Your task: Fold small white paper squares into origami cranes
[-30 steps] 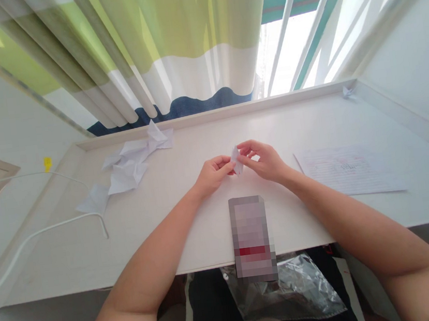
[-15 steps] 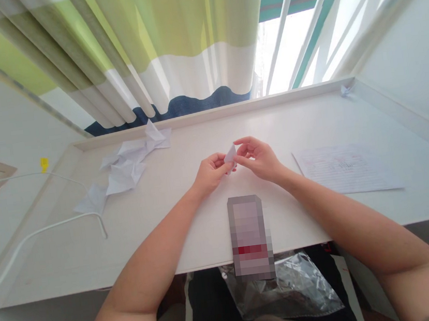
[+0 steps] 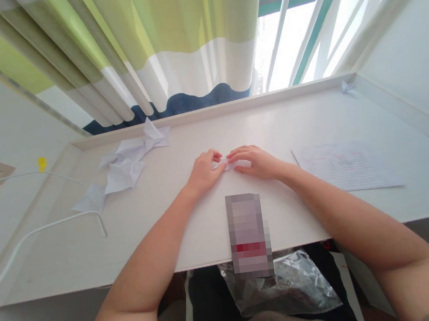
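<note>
A small piece of folded white paper (image 3: 231, 165) lies low at the middle of the white desk (image 3: 206, 224), mostly covered by my fingers. My left hand (image 3: 206, 170) pinches its left end, with the thumb along the near side and the fingers curled behind. From the right, my right hand (image 3: 251, 161) has its fingertips over the paper and its thumb on the near side. The paper's exact shape is hidden. Between my forearms, a blurred-out rectangular object (image 3: 246, 229) sits at the desk's front edge.
Several folded white papers (image 3: 124, 175) lie at the left back. A lined sheet (image 3: 348, 165) with writing is on the right, and a small crumpled paper (image 3: 346, 87) in the far right corner. A white cable (image 3: 61, 218) crosses the left side. Clear plastic (image 3: 292, 286) covers my lap.
My hands have lowered the folded paper from upright to nearly flat at the desk. My right fingers have stretched out over it, and my left hand has shifted slightly left.
</note>
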Demonstrator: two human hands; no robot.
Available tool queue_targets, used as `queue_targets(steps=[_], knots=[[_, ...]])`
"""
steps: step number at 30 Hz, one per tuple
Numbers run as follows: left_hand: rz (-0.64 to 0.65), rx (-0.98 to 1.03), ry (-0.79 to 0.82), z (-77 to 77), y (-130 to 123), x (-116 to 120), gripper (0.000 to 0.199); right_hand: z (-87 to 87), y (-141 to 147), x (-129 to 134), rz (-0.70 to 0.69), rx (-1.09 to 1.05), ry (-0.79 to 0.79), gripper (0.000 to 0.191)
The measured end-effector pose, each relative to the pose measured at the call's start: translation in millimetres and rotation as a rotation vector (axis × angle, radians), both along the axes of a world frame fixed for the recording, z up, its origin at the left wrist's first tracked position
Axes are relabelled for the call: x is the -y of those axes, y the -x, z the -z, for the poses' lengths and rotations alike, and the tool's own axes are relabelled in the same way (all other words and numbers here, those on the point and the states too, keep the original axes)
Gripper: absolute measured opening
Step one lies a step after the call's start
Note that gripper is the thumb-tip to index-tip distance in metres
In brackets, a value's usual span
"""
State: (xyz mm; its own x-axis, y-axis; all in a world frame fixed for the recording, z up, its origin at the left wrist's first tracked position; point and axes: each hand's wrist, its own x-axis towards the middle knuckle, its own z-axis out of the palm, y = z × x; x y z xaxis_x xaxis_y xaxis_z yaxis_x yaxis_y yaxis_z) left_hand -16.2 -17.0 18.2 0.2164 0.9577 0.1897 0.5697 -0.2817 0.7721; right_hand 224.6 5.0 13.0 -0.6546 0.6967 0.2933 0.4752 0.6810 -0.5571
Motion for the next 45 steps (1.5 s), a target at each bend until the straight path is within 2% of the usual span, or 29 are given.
queue_targets(steps=[3, 6, 11, 15, 21, 26, 30, 36, 41, 45], knots=[[-0.011, 0.084, 0.079, -1.5, 2.9, -1.1, 0.025, -2.0, 0.7, 0.1, 0.003, -0.021, -0.014, 0.035], [0.002, 0.126, 0.09, -2.2, 1.7, -0.2, 0.019, -4.3, 1.2, 0.5, -0.003, -0.029, -0.036, 0.029], [0.043, -0.141, -0.055, -0.6, -2.7, 1.7, 0.002, -3.7, 0.8, -0.9, -0.015, 0.027, -0.016, 0.018], [0.115, -0.293, -0.15, -2.3, -1.4, 3.5, 0.011, -2.7, 1.4, -0.4, -0.001, 0.028, 0.003, 0.013], [0.194, -0.344, -0.194, -6.3, 6.9, 4.5, 0.01, -1.8, 4.3, -0.7, 0.03, 0.01, 0.029, 0.014], [0.133, -0.212, -0.095, 1.3, 5.7, 0.1, 0.013, -0.9, 8.8, -1.7, 0.078, -0.047, 0.042, 0.014], [0.068, -0.185, -0.045, 3.2, 1.5, -1.7, 0.011, -1.3, 12.4, 0.0, 0.134, -0.03, 0.074, 0.011], [-0.019, -0.186, 0.021, 0.5, -1.4, -2.9, 0.023, 4.5, 17.2, 0.0, 0.21, -0.019, 0.092, 0.025], [-0.022, -0.195, 0.012, 0.2, -0.5, -1.0, 0.018, 4.6, 17.7, 0.3, 0.189, 0.002, 0.08, 0.026], [0.031, -0.232, -0.081, 0.5, 2.1, 1.9, 0.012, 2.4, 15.8, 1.2, 0.172, -0.039, 0.064, 0.018]])
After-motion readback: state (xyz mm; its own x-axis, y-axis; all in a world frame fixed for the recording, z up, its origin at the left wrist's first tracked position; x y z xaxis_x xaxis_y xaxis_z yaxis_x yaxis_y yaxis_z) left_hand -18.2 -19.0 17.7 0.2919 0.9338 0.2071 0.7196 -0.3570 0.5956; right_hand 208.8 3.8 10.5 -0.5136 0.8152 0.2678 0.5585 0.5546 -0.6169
